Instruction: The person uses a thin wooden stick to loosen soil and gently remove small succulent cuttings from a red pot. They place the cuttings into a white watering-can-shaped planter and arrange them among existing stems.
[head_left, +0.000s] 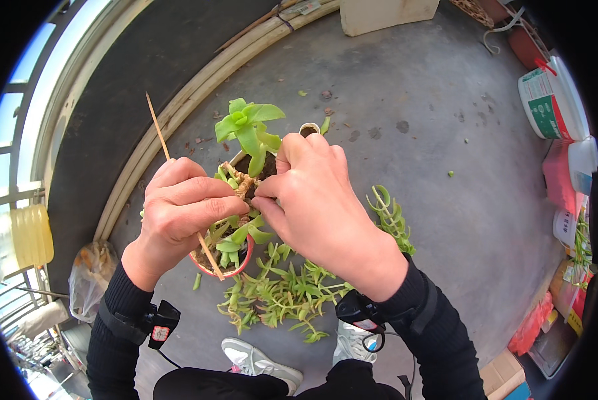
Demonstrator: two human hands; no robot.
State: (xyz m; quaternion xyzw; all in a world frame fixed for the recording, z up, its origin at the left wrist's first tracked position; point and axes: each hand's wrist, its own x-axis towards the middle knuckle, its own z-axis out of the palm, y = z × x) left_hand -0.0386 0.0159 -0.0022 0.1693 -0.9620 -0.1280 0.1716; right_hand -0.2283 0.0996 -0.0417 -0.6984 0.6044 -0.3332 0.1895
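Concrete floor (439, 200) carries everything in view, grey and littered with small crumbs of soil, bounded along the upper left by a pale curved curb (199, 93). Near the floor's right edge stand a white bucket with a green and red label (551, 100) and a few other tubs and bags, well apart from the work. Closer in, a loose heap of cut succulent stems (285, 293) lies on the floor just below both hands, with one longer sprig (389, 217) trailing off to the right of the right wrist.

Between the hands sits a small red-rimmed pot (222, 263), partly hidden, filled with green shoots. A leafy succulent cutting (249, 133) rises above it, its long axis running roughly from the pot upward toward the far curb, leaves at the top and a tan, knobbly stem base (242, 185) at the bottom.

The right hand (319, 200) is the nearer one to that stem: its thumb and forefinger are pinched closed on the stem base, which lies just left of the fingertips and touching them. The left hand (182, 217) is curled shut around a thin wooden skewer (162, 137), which slants from upper left, through the fist, down to the pot's soil. The stem base lies just right of the left knuckles, nearly touching.
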